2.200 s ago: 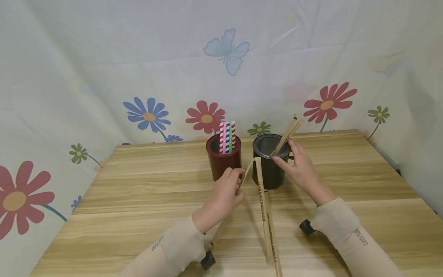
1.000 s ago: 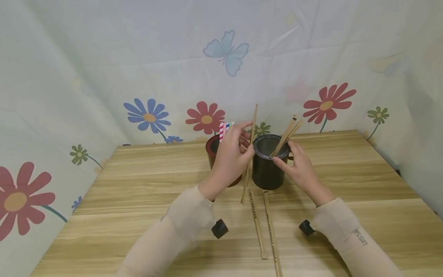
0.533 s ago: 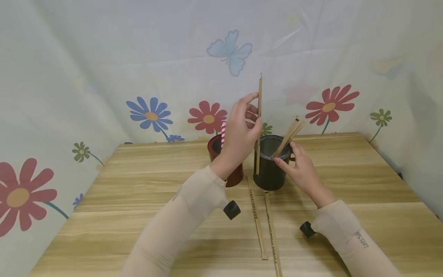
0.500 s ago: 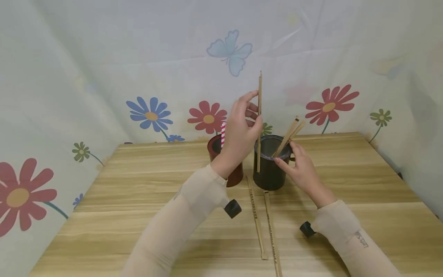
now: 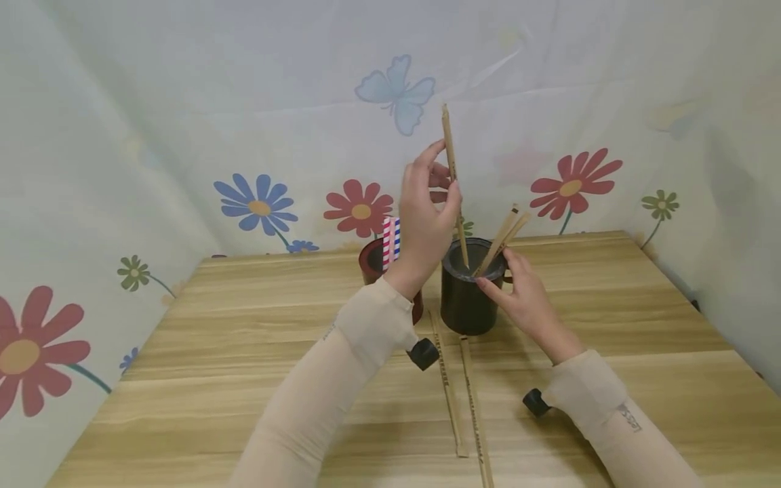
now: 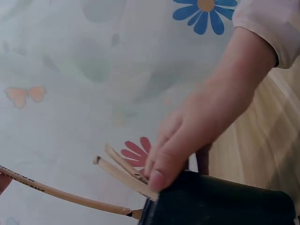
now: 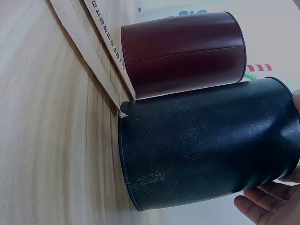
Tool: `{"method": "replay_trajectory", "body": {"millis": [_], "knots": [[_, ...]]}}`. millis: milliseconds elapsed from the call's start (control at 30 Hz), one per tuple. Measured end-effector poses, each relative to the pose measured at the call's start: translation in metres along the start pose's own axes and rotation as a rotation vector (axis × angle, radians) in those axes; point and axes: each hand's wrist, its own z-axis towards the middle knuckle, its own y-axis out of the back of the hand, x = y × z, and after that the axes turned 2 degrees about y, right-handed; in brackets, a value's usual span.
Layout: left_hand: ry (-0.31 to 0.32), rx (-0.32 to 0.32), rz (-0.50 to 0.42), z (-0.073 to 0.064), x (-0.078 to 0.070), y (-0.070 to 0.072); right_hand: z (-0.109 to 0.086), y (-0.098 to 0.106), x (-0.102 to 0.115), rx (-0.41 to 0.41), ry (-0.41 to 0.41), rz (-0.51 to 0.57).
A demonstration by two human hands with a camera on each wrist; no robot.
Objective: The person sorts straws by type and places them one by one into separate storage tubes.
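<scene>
In the head view my left hand (image 5: 427, 210) pinches a slim stick in a printed brown paper wrapper (image 5: 449, 146) between thumb and fingertips. The stick stands nearly upright, its lower end in the mouth of a black cup (image 5: 468, 305). My right hand (image 5: 531, 298) holds the cup at its right side, thumb at the rim. Two similar wrapped sticks (image 5: 502, 238) lean inside the cup towards the right. The left wrist view shows the held stick (image 6: 70, 199) slanting to the cup, beside the right hand (image 6: 197, 117).
Left of the black cup stands a dark red cup (image 5: 371, 263) with striped straws (image 5: 390, 245), partly behind the left hand. Two wrapped sticks, a left one (image 5: 448, 393) and a right one (image 5: 474, 413), lie on the wooden table (image 5: 244, 339). A flowered cloth (image 5: 293, 122) hangs behind.
My left hand has lifted a wrapped stick from near the table, raised it upright and moved it right until its lower end is in the black cup. The right hand stays on the cup.
</scene>
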Motion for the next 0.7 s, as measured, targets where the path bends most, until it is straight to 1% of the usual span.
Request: {"method": "replay_trajectory", "body": {"millis": [100,300,500,700], "knots": [[-0.007,0.014,0.020,-0.006,0.007,-0.006,0.001,0.000,0.000,-0.003,0.001,0.001],[0.002,0.048,0.068,-0.021,0.020,-0.014,0.001,0.000,0.000,0.003,-0.010,0.002],[0.018,0.075,0.093,-0.035,0.028,-0.018,0.000,-0.001,-0.002,0.014,-0.027,0.008],[0.029,0.103,0.085,-0.043,0.035,-0.019,0.001,0.000,-0.002,0.006,-0.021,0.004]]}}
